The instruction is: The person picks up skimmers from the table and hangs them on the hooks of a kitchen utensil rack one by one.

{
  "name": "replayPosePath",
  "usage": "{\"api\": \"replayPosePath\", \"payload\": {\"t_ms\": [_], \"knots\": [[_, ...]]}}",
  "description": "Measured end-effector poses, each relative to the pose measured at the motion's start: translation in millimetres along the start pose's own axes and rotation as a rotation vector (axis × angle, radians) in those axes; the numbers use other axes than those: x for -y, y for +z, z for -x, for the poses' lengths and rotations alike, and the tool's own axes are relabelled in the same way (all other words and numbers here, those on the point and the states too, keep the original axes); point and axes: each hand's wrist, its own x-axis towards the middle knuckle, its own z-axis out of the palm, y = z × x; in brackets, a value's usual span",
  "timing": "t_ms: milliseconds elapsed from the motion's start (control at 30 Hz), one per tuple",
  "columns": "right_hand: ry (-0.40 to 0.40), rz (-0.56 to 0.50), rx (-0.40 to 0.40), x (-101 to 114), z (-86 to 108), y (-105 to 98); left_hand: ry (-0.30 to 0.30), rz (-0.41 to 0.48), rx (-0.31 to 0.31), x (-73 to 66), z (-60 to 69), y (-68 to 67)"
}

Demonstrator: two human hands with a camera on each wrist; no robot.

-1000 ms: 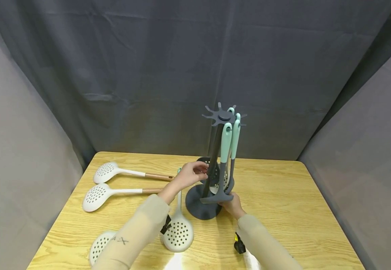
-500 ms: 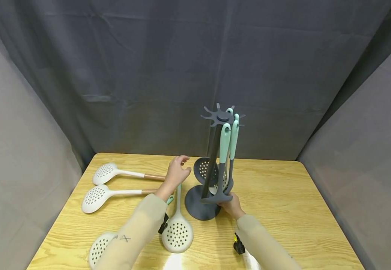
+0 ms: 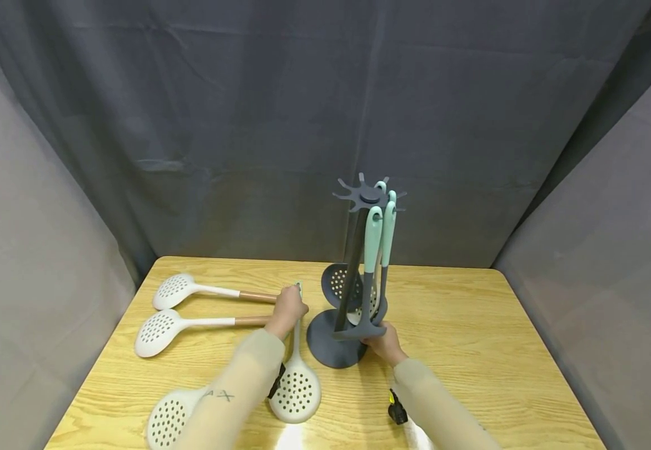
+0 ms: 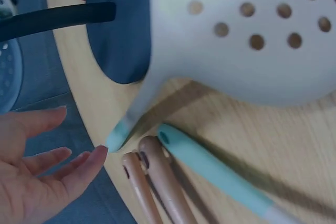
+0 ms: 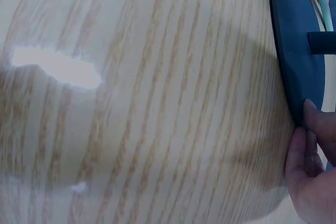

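Note:
My left hand (image 3: 288,309) is over the upper handle of a pale skimmer (image 3: 295,394) lying on the table. In the left wrist view, that hand (image 4: 42,171) has loosely spread fingers, a fingertip close to the mint end of the skimmer's handle (image 4: 119,132); whether they touch, I cannot tell. With thumb and fingers my right hand (image 3: 384,344) pinches the edge of the dark utensil stand's round base (image 5: 296,45). Several mint-handled utensils hang from the stand's hooked top (image 3: 369,195), among them a dark skimmer (image 3: 333,284) and one with its grey head edge-on (image 3: 362,331).
Two white skimmers with wooden handles, a rear one (image 3: 173,290) and a nearer one (image 3: 157,331), lie to the left. Another pale skimmer (image 3: 168,419) is partly under the left sleeve; a mint handle (image 4: 210,166) lies beside the wooden ones. Grey curtains (image 3: 247,125) enclose the table.
My left hand has drawn away from the stand to the left, then come down over the pale skimmer's handle. The right hand stays at the stand's base.

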Motion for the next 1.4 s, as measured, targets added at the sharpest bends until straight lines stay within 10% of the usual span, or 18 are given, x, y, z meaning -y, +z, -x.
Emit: {"api": "replayPosePath", "payload": {"t_ms": [567, 800, 1000, 1267, 1400], "knots": [[0.006, 0.037, -0.005, 20, 7.7, -6, -0.093, -0.053, 0.030, 14.8, 5.8, 25.7], [-0.221, -0.030, -0.003, -56, -19.1, 14, -0.117, -0.068, 0.055, 18.2, 7.5, 34.0], [-0.039, 0.048, -0.016, 3, 0.3, 0, -0.120, -0.062, 0.055, 20.1, 8.7, 38.9], [-0.228, -0.047, -0.004, -43, -14.2, 11, -0.075, -0.128, 0.006, 23.0, 7.7, 43.1], [-0.043, 0.009, 0.004, -5, -1.3, 1, -0.084, -0.111, 0.018, 22.8, 8.0, 43.3]]}}
